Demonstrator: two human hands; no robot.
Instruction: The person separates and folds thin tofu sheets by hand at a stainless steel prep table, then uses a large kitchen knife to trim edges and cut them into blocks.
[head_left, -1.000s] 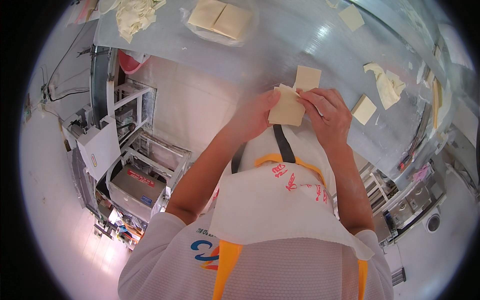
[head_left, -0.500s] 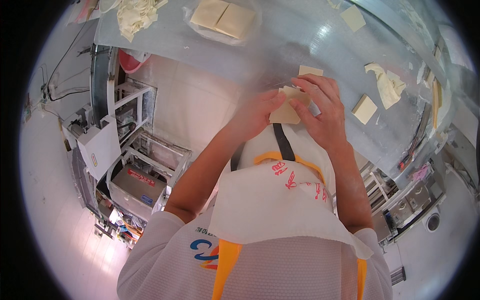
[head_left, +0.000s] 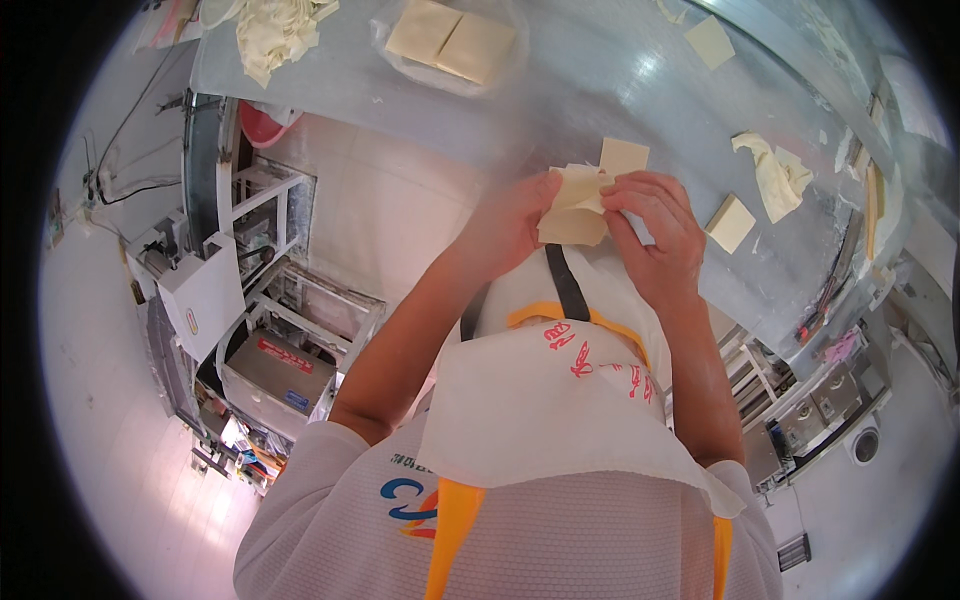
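Grips pale square sheets (head_left: 572,225) at left in the closed left hand (head_left: 513,222), near the table's (head_left: 690,110) edge; pinches them at right in the nearly closed right hand (head_left: 660,230). Seems to part them, calling for a light pull. Far left, has two stacks (head_left: 478,48) in clear plastic (head_left: 425,76); nearer, a pink basin (head_left: 262,126) with contents unclear.

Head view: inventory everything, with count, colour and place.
Held sheets: count unclear, cream, upper centre
Flat squares: two, cream, upper centre, upper right
Thick square: one, cream, right
Crumpled heap: one, cream, upper left
Crumpled sheet: one, cream, right
Stacks on plastic: two, cream, top
Table: one, grey, top
Basin: one, pink, upper left
Boxes: two, white and grey, left
Apron: one, white, centre
Shirt: one, grey, bottom
Left hand: one, bare, gripping held sheets
Right hand: one, bare, gripping held sheets
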